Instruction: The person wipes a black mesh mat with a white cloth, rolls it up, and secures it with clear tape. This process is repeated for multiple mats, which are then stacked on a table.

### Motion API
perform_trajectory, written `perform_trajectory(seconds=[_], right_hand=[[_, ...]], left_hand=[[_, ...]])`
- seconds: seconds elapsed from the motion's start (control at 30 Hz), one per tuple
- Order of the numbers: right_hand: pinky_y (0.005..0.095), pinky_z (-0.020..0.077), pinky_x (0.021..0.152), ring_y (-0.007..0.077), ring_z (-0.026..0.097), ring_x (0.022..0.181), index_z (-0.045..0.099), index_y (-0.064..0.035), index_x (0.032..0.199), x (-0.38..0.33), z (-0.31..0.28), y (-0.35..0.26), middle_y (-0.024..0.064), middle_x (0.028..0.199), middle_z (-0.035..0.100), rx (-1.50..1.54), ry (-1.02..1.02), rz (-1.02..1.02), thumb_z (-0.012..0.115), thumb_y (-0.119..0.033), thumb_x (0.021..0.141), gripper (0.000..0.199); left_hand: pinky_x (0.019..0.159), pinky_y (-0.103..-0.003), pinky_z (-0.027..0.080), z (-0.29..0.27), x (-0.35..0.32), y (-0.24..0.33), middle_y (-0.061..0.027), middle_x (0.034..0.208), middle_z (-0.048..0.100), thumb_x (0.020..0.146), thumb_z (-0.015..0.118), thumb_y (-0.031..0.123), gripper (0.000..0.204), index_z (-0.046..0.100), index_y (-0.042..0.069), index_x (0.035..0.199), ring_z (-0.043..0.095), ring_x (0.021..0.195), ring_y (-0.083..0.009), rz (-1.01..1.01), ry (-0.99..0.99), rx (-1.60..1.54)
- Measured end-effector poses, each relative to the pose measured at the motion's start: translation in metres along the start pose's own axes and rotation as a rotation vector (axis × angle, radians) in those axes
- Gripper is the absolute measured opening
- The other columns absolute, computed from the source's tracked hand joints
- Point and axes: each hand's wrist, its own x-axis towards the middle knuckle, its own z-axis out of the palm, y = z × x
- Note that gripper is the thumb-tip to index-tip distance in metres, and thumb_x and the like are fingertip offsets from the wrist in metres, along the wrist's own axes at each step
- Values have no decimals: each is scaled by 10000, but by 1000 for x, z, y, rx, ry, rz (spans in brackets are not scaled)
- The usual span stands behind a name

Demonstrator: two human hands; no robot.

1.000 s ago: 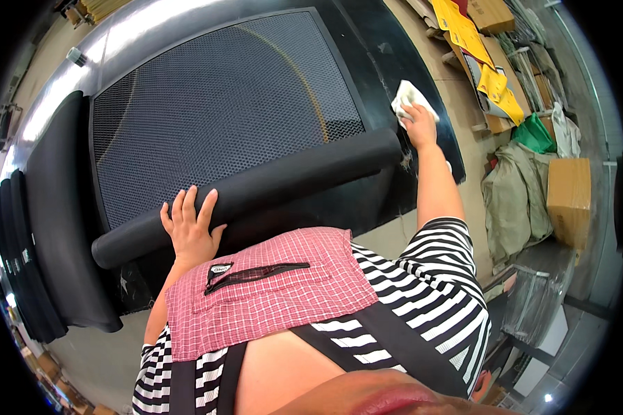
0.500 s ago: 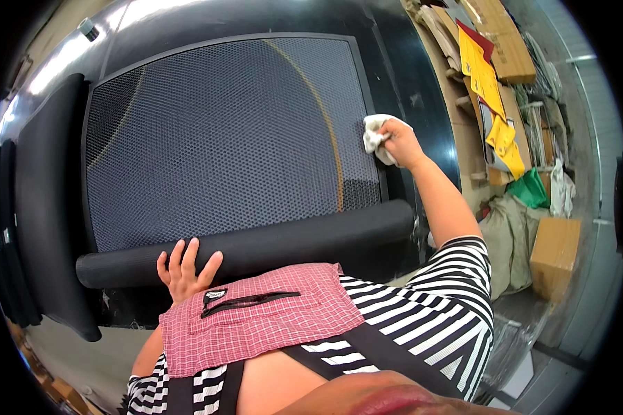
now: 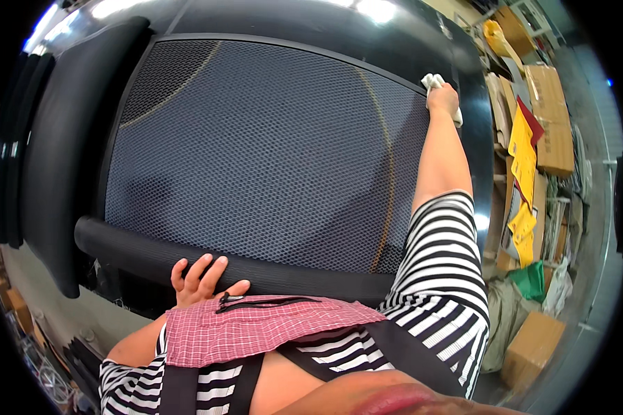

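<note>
A dark mat (image 3: 270, 152) with a honeycomb texture and curved yellow lines lies spread on a shiny black table. Its near end is rolled up into a black roll (image 3: 145, 242). My left hand (image 3: 204, 280) rests on this roll with its fingers spread. At the mat's far right corner, my right hand (image 3: 444, 100) grips a crumpled white cloth (image 3: 432, 83), on or close to the mat's edge; the hand hides part of the cloth.
Along the left stand a large black rolled sheet (image 3: 69, 145) and several more dark rolls (image 3: 21, 152). Beyond the table's right edge (image 3: 483, 131) are cardboard boxes (image 3: 552, 117), yellow pieces (image 3: 525, 166), a green bag (image 3: 529, 280) and a brown carton (image 3: 531, 349).
My right hand has carried the cloth from the mat's right side up to its far right corner, with the arm stretched out. My left hand stays on the roll. The view has shifted.
</note>
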Motion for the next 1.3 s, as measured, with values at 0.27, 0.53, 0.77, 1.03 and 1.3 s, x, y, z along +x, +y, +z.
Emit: perform_trajectory(seconds=[0.27,0.53,0.77,1.03,1.3], right_hand=[[471,557,886,372,726,975,775,-22,915,-108,-8,-230,206,970,759,248,-57,-448,654,-192,882,211],[440,541,954,306,693,1079,812,-97,978,-205,18,-453,144,1097,748,357,-53,-884,641,-266,904,251],[452,570,847,339,728,954,737,-90,962,-124,16,-331,167,978,749,-5,-214,-877,687,-199,856,160],[480,545,919,356,711,1082,759,-84,1086,-98,-14,-194,181,1138,749,-113,-189,-218,628,-309,962,288],[508,554,922,379,713,1088,765,-123,1051,-203,9,-459,182,1126,751,31,-154,-443,475,-270,990,331]], left_hand=[[1191,-568,225,0,14,0,-104,1295,646,970,568,608,469,647,349,1353,554,1254,-278,3,74,-42],[1154,-538,273,10,5,-4,-75,1246,671,968,626,567,461,633,372,1386,604,1169,-243,17,112,64],[1137,-558,252,-2,-1,-12,-128,1369,631,1059,395,432,476,528,298,1496,553,1263,-247,24,11,-42],[1115,-538,357,10,-7,-28,-178,1357,627,1001,521,307,506,500,110,1467,558,1304,-288,109,192,6],[1102,-508,441,-4,-4,-61,-294,1429,529,1061,345,294,550,356,-38,1500,581,1275,-402,509,16,365]])
